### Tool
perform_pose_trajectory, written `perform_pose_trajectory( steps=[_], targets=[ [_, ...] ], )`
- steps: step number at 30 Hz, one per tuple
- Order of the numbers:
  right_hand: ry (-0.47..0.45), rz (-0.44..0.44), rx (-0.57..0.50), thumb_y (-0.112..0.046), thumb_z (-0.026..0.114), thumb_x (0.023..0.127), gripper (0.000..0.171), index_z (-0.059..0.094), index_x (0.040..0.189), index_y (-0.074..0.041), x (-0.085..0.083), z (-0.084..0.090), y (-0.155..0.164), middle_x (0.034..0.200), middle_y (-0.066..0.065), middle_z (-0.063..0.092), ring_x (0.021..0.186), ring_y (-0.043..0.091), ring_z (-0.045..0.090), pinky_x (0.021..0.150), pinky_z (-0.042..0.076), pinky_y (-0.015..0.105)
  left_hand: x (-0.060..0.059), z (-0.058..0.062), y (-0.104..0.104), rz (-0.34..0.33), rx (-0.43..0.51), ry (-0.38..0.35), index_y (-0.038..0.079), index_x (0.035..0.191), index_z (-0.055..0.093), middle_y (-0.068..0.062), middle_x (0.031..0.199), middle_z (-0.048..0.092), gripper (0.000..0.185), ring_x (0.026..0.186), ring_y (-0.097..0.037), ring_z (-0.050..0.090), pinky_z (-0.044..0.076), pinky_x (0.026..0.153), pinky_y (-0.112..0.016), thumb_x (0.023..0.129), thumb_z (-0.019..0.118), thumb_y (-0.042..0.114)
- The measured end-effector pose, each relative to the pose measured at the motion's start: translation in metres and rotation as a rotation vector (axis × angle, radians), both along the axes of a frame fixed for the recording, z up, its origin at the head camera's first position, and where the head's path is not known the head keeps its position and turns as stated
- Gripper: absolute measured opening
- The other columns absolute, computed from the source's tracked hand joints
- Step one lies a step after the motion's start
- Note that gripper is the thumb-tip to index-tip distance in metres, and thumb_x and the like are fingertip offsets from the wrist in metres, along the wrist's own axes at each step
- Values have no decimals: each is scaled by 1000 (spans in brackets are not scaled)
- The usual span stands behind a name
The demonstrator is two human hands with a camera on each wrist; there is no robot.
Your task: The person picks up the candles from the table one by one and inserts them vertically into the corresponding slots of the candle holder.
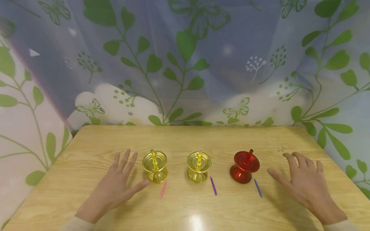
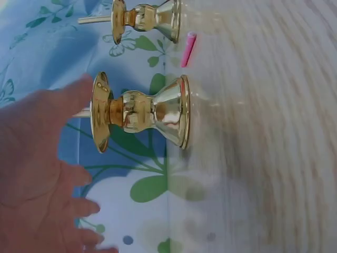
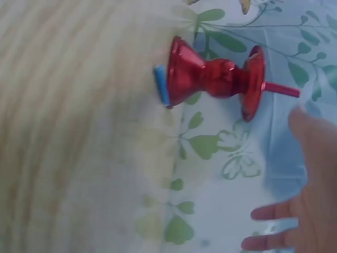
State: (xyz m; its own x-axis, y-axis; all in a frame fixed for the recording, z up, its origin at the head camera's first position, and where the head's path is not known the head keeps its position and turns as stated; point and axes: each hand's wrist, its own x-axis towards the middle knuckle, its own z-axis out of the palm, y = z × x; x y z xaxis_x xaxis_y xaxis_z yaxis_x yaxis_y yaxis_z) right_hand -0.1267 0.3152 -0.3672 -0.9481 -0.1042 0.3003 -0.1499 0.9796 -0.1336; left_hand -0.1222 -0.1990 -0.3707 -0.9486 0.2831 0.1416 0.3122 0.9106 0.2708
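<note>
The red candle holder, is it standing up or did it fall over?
Standing up. The red candle holder rests on its round base on the table, dish on top and its spike pointing up, leaning slightly.

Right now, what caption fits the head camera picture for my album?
Two open hands, left hand and right hand, flank two gold candle holders, a red one and three small candles on a wooden table.

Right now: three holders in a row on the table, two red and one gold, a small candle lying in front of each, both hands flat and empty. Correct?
Not quite: the head view shows two gold holders and one red holder, not the reverse. The rest holds: a candle before each, left hand and right hand flat, empty.
</note>
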Motion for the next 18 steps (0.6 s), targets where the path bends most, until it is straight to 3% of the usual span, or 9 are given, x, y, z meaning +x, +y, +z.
perform_pose_trajectory(
  steps=[2,4,9,13,18],
  targets=[
    [12,-26,-22,-53,51,95,63,51,119,5,5,5,-3,114,30,49,100,54,45,80,32,69,-1,1,2,-42,24,-12,5,155,11,-22,159,8,92,142,-50,7,27,104,-68,93,52,59],
    [30,-31,-22,-48,49,98,52,53,103,4,11,8,-8,96,22,52,86,44,50,67,36,55,-4,4,4,-77,34,-4,1,154,9,-22,159,10,91,142,-48,11,30,104,-66,95,51,55],
    [148,53,-7,-27,48,101,32,43,76,-8,28,6,-36,70,0,36,61,16,35,54,26,30,-13,13,11,-111,8,17,-7,151,11,-24,157,11,90,144,-43,13,28,109,-59,97,46,56],
    [212,170,50,-26,49,100,34,36,71,-14,40,0,-66,67,-5,26,59,10,25,53,21,23,-16,18,14,-113,-57,7,-11,150,12,-26,157,6,94,145,-41,1,20,112,-60,96,45,59],
    [282,354,113,-42,19,105,45,36,75,-14,46,-11,-103,70,-8,23,61,8,25,54,21,20,-19,14,17,-121,-81,-15,-13,148,13,-28,157,4,92,144,-44,4,16,114,-58,97,44,57]
  ],
)
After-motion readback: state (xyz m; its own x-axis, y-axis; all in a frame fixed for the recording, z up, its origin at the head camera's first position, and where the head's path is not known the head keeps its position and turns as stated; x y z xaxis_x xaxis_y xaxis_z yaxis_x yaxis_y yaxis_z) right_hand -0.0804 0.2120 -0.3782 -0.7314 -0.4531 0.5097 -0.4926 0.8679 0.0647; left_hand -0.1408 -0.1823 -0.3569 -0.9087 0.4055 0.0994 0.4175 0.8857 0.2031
